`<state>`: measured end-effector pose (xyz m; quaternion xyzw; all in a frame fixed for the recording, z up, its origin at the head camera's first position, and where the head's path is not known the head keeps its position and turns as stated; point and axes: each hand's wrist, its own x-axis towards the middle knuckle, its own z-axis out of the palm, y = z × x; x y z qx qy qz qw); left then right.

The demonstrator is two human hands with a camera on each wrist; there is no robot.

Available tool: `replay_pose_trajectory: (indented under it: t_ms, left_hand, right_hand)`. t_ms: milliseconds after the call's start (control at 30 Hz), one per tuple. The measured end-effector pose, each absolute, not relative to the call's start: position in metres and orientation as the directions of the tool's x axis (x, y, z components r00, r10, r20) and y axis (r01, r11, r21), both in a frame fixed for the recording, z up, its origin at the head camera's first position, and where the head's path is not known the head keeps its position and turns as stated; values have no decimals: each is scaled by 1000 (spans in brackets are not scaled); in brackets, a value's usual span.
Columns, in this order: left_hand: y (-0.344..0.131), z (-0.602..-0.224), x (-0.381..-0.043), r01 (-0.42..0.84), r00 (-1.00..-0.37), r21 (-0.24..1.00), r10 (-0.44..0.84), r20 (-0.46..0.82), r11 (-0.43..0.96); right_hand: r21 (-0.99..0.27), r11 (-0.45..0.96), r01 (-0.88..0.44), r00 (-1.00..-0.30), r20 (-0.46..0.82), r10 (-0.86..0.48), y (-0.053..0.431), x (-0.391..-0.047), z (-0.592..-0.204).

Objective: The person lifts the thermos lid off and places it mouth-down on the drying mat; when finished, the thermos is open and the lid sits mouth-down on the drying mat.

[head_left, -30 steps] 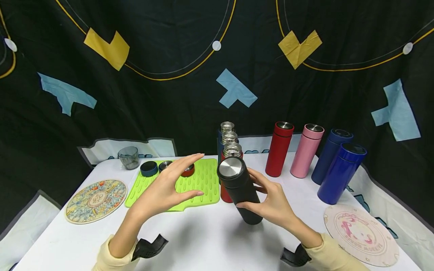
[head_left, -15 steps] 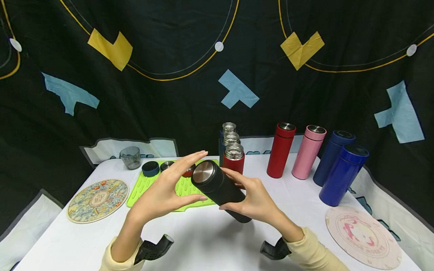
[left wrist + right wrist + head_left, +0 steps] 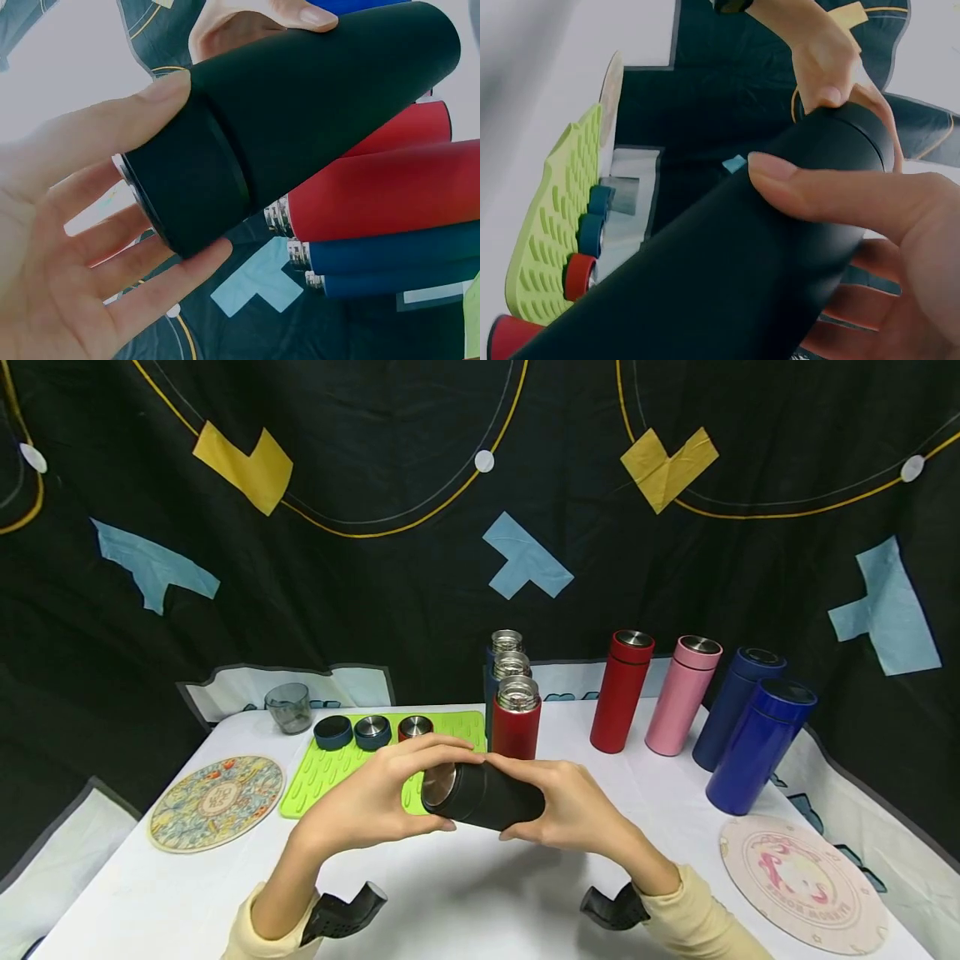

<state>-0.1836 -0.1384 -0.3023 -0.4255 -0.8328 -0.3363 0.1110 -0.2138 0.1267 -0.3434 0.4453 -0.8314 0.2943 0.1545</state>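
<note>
A black thermos [image 3: 495, 797] is tilted nearly flat above the white table, its lid end toward the left. My right hand [image 3: 573, 802] grips its body, thumb on one side and fingers on the other. At the other end my left hand [image 3: 367, 797] holds the black lid [image 3: 176, 169] between thumb and fingertips. In the left wrist view the lid's steel top faces the palm, and a thin seam parts lid from body. Just behind the thermos stand a red bottle [image 3: 516, 727] and dark blue ones [image 3: 491, 689], uncapped, with bare steel necks.
Three caps, two dark blue [image 3: 333, 732] and one red [image 3: 416, 726], sit on a green mat [image 3: 315, 785]. A glass [image 3: 288, 708] is at back left. Capped red [image 3: 621, 693], pink [image 3: 682, 697] and blue [image 3: 761, 747] bottles stand right. Round mats [image 3: 217, 806] lie at both sides.
My right hand has brought the thermos leftward and tipped it from steeply slanted to nearly flat. The left hand, earlier spread and apart from it, has taken hold of the lid.
</note>
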Motion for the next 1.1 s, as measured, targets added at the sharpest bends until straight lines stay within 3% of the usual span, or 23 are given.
replay_pose_trajectory:
  t_ms: [167, 333, 567, 767, 900, 1100]
  left_hand:
    - [-137, -305, -186, 825, -557, 439, 648, 519, 356]
    - [-139, -305, -188, 857, -512, 390, 645, 567, 337]
    - [-142, -303, -189, 864, -499, 398, 638, 586, 310]
    - [-147, -304, -192, 845, -520, 453, 636, 570, 284]
    - [-150, -306, -195, 829, -534, 499, 623, 571, 253]
    - [-149, -304, -196, 860, -496, 443, 615, 613, 252]
  right_hand:
    - [-395, 406, -824, -563, 487, -668, 130, -215, -342]
    - [-510, 290, -810, -542, 461, -703, 128, -222, -346]
    - [-661, 194, -724, -579, 431, -692, 127, -231, -352]
    - [-586, 193, -787, -541, 506, -671, 119, -213, -336]
    - [-525, 203, -827, -513, 553, -656, 117, -218, -345]
    - [-450, 215, -867, -477, 620, -624, 118, -220, -352]
